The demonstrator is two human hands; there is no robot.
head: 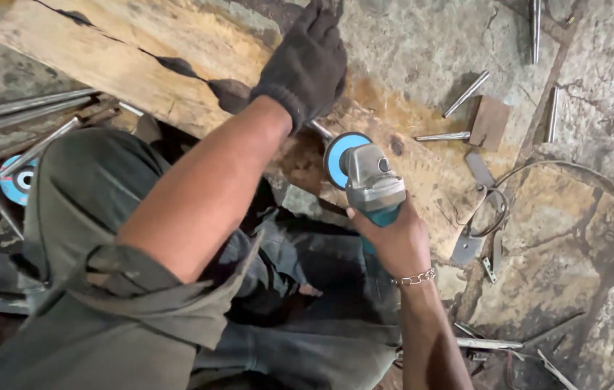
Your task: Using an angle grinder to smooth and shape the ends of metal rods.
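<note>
Right hand (pixel 393 235) gripping an angle grinder (pixel 364 177); gloved left hand (pixel 307 61) pinning a metal rod (pixel 319 129) on plank (pixel 105 65).

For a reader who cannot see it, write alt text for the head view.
A bare right hand holds an angle grinder, its blue disc against a metal rod that the gloved left hand holds on a wooden plank. More rods lie on the stone floor.

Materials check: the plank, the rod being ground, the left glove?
Plank: rough unfinished wood, cracked grain, pale yellow. Rod: likely bare steel, grey and shiny like the spikes nearby. Glove on left hand: dark knitted fabric, ribbed cuff.
</note>
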